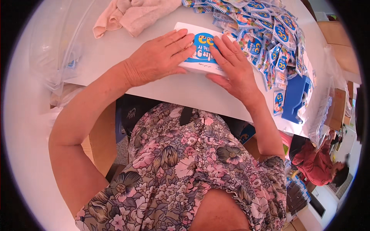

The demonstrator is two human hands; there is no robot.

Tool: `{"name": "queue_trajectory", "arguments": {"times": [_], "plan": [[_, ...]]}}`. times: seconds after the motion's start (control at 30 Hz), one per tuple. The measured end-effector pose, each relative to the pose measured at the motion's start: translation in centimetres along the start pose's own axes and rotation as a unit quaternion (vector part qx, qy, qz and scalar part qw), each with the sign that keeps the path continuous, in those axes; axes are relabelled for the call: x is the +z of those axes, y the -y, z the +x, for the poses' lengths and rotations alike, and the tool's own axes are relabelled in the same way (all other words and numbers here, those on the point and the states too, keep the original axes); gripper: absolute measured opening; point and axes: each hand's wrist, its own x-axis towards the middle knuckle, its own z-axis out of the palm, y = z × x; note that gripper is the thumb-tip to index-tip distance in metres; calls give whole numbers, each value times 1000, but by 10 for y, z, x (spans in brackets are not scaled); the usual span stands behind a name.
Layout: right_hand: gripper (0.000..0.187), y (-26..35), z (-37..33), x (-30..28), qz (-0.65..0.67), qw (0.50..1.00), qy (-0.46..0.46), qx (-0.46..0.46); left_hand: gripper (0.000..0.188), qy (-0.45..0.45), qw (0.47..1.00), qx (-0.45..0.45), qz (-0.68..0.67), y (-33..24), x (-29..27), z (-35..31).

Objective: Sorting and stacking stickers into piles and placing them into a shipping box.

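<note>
A: From the head view, where's the box?
B: The white box [204, 51] with the blue printed panel lies on the desk [104, 63], near its close edge, between the left hand [160, 56] and the right hand [237, 71].
A: Which way does it point?
B: Its long axis runs left to right across the person, the right end slanting a little closer to them. The printed face is up, with the lettering upright from the person's side, and a plain white side faces the body.
A: And the grip?
B: Both hands are spread, palms down over opposite ends, fingers stretched over the top rather than curled around it. The thumbs stand apart, toward the near side.
A: What's around it?
B: A heap of sachets [283, 32] beyond and to the right, a blue tape dispenser [293, 101] nearer the right forearm, and a pale pink cloth [140, 17] at the far left.
</note>
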Motion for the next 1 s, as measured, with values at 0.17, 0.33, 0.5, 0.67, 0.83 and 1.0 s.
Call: {"name": "queue_trajectory", "arguments": {"times": [0.17, 0.33, 0.5, 0.67, 0.83, 1.0], "plan": [[60, -4, 1, -2, 44, 997, -64, -10, 50, -16, 999, 13, -49, 13, 1, -6], [48, -1, 4, -6, 112, 993, -35, 30, 44, -47, 982, 13, -181, 21, -1, -13], [45, 3, 3, 0, 151, 986, -52, 56, 40, -45, 984, 20, -172, 22, 1, -14], [43, 12, -5, 18, 174, 974, -131, 65, 42, -49, 985, 25, -162, 20, 0, -20], [38, 17, -10, 26, 179, 971, -135, 81, 48, -77, 986, 18, -148, 12, 5, -28], [41, 4, -11, 10, 238, 968, -59, 52, 63, -101, 980, -2, -171, 9, 12, -30]]}}
